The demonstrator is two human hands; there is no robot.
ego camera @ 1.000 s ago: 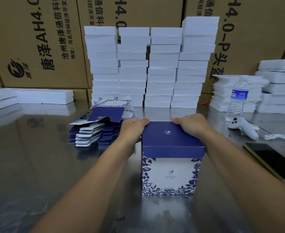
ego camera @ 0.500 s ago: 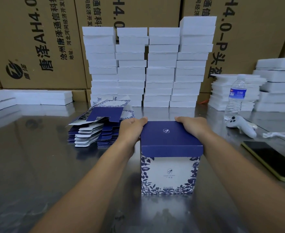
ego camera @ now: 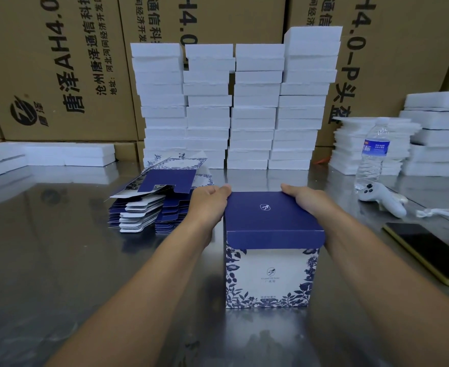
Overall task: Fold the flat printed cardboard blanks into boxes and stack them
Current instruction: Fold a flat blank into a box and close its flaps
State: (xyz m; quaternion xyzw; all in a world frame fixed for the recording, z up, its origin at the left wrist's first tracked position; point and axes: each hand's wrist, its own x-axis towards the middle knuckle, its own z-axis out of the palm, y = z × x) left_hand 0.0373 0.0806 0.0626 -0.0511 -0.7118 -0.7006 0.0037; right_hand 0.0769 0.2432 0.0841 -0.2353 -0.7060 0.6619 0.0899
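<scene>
A folded box (ego camera: 271,274) stands upright on the steel table (ego camera: 59,260) in front of me, white with blue flower print and a dark blue lid. My left hand (ego camera: 207,205) grips the lid's far left corner, thumb on top. My right hand (ego camera: 308,202) grips the far right corner the same way. To the left lies a pile of flat printed blanks (ego camera: 152,197), blue and white, the top ones fanned out.
Four tall stacks of white foam slabs (ego camera: 234,107) stand behind the box against brown cartons (ego camera: 59,70). More foam slabs lie far left and right. A water bottle (ego camera: 373,154), a white controller (ego camera: 382,198) and a phone (ego camera: 430,252) are on the right.
Both hands stay on the lid's far corners; the box has hardly moved. The view has shifted slightly.
</scene>
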